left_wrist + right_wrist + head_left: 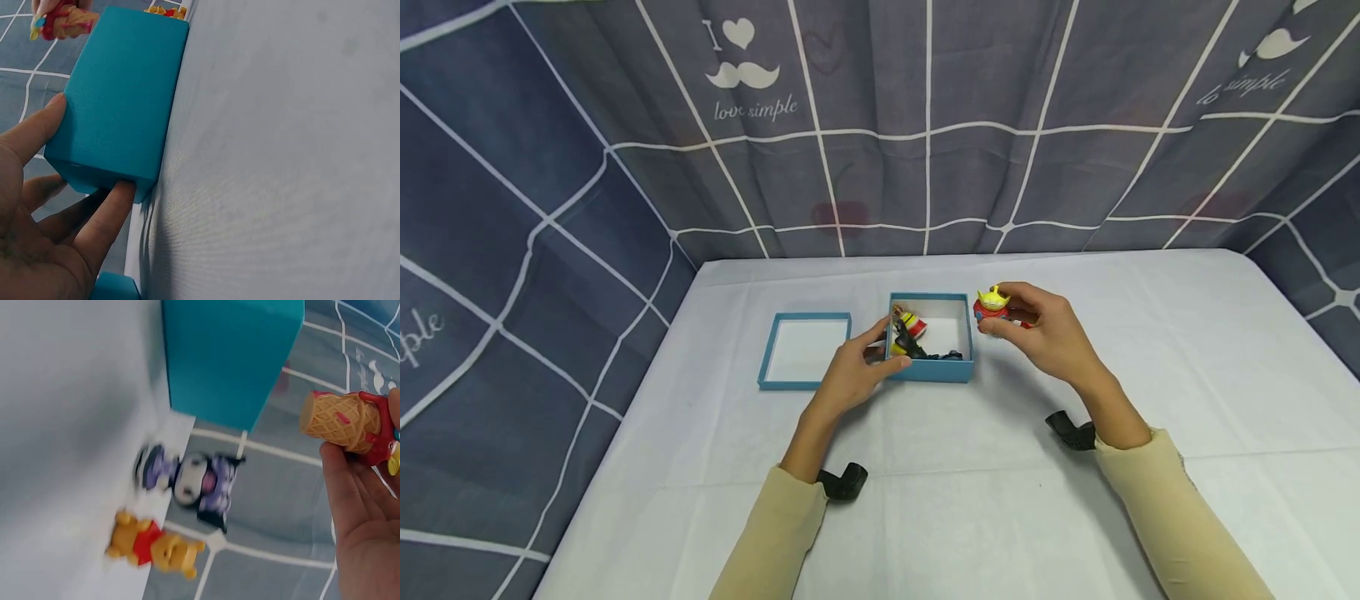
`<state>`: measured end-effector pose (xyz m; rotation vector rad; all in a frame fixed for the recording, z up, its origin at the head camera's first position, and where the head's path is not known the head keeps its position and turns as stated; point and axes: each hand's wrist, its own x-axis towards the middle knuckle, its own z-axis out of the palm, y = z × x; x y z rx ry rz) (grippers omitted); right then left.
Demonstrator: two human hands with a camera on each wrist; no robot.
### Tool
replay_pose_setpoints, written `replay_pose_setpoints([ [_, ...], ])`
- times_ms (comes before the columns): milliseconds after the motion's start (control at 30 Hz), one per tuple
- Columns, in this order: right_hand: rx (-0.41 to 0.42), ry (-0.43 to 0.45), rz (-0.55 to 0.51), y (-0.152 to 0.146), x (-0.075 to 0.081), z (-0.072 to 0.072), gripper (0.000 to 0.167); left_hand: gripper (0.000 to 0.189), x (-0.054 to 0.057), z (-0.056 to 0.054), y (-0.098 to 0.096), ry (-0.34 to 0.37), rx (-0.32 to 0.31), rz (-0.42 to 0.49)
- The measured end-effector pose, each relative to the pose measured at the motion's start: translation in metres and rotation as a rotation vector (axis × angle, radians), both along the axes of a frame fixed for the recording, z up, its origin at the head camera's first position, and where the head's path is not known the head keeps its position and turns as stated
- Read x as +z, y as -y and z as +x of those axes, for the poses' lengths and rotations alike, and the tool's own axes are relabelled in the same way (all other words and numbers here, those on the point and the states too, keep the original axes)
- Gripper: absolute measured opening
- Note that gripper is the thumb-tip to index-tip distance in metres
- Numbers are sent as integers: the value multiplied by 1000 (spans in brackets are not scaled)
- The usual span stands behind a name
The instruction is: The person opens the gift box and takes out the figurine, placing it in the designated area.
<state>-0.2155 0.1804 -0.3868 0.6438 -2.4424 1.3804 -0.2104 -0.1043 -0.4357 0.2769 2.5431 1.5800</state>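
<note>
My left hand [853, 371] grips the left end of an open blue box [932, 371], with thumb at the front and fingers at the end wall. Inside the box lie a red-and-yellow striped toy [913, 323] and black pieces [910, 343]. My right hand [1051, 329] pinches a toy figure [992, 302] just off the box's right side. Yellow-green on top and red in the middle, it has a waffle-cone base [340, 419] in the right wrist view. Near the box in that view stand a purple-and-black figure [194, 478] and a yellow bear figure [153, 544] with a red shirt.
To the left of the box lies its blue-rimmed lid [805, 386], white inside. A white cloth [940, 500] covers the table. Dark gridded curtains [880, 183] hang behind and at both sides. Black devices [842, 482] are strapped at both wrists.
</note>
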Motion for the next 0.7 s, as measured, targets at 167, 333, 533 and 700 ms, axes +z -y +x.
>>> replay_pose_setpoints([
  [167, -3, -10, 0, -16, -1, 0, 46, 75, 0, 0, 0, 3, 4, -3],
  [333, -14, 6, -3, -30, -7, 1, 42, 75, -1, 0, 1, 7, 8, 2],
  [533, -49, 57, 15, -48, -11, 7, 44, 75, -2, 1, 1, 1, -1, 9],
  [700, -98, 86, 0, -62, -14, 9, 39, 75, -2, 0, 0, -5, -1, 17],
])
